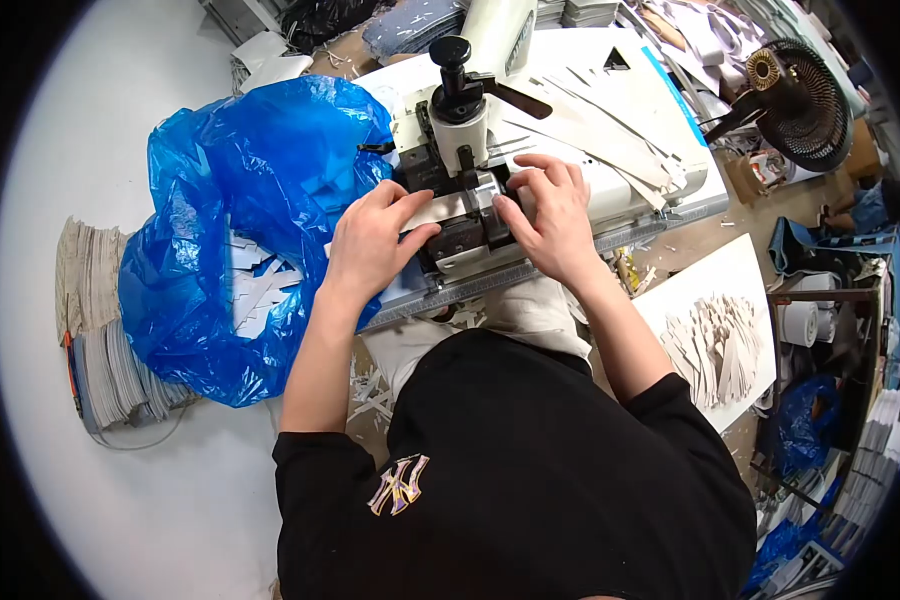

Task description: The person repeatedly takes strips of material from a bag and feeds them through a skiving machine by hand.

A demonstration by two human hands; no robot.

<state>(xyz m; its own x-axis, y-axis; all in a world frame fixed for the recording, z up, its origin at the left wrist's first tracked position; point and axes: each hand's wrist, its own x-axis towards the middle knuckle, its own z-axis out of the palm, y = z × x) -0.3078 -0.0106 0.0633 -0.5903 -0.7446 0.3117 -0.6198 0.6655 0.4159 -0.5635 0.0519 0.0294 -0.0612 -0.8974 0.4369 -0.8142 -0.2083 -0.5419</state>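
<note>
A light-coloured bench machine (460,135) with a black knob on top and a small metal roller (484,190) stands in front of me. My left hand (368,238) is at the left of its working head, with index finger and thumb at the two edges of a pale strip (440,210) that runs toward the roller. On the other side, my right hand (553,225) has its fingers spread and curved, the thumb close to the roller. Whether the right fingertips touch the strip is hidden by the machine parts.
Left of the machine, a blue plastic bag (205,200) holds white offcuts (260,290). Stacked sheets (120,360) stand farther left. Long white strips (610,130) lie on the machine's table. At right are a black fan (795,105) and a board (745,275) with many cut strips.
</note>
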